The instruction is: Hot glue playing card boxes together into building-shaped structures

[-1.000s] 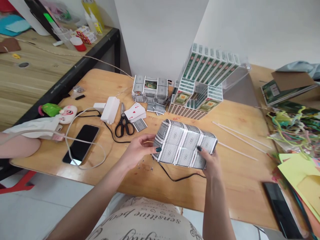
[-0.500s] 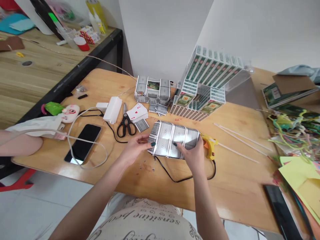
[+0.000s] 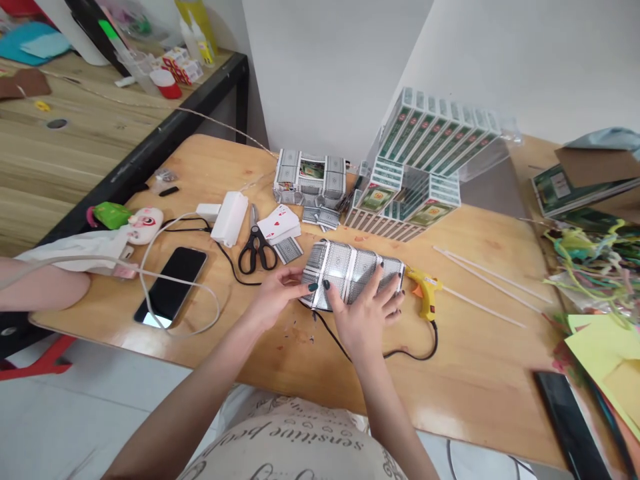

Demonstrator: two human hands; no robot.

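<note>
A curved panel of joined playing cards [image 3: 345, 270], grey-patterned backs up, lies on the wooden table [image 3: 480, 373] in front of me. My left hand [image 3: 277, 303] grips its left end, thumb on top. My right hand [image 3: 363, 313] lies flat on the panel's near side with fingers spread, pressing it down. Just right of the panel lies a yellow glue gun [image 3: 424, 293], whose black cord [image 3: 400, 352] runs under my right wrist.
Scissors [image 3: 256, 245], loose cards [image 3: 279, 227], a white adapter [image 3: 229, 217] and a phone [image 3: 172, 283] with a cable lie to the left. A small card box [image 3: 310, 179] and stacked card packs [image 3: 415, 167] stand behind. Glue sticks [image 3: 480, 280] and coloured paper [image 3: 605, 347] lie right. Another person's arm [image 3: 40, 287] rests at the left edge.
The card panel, held up and facing me a second ago, has been lowered onto the table. My right hand moved from its right edge to lie flat on top, uncovering the glue gun.
</note>
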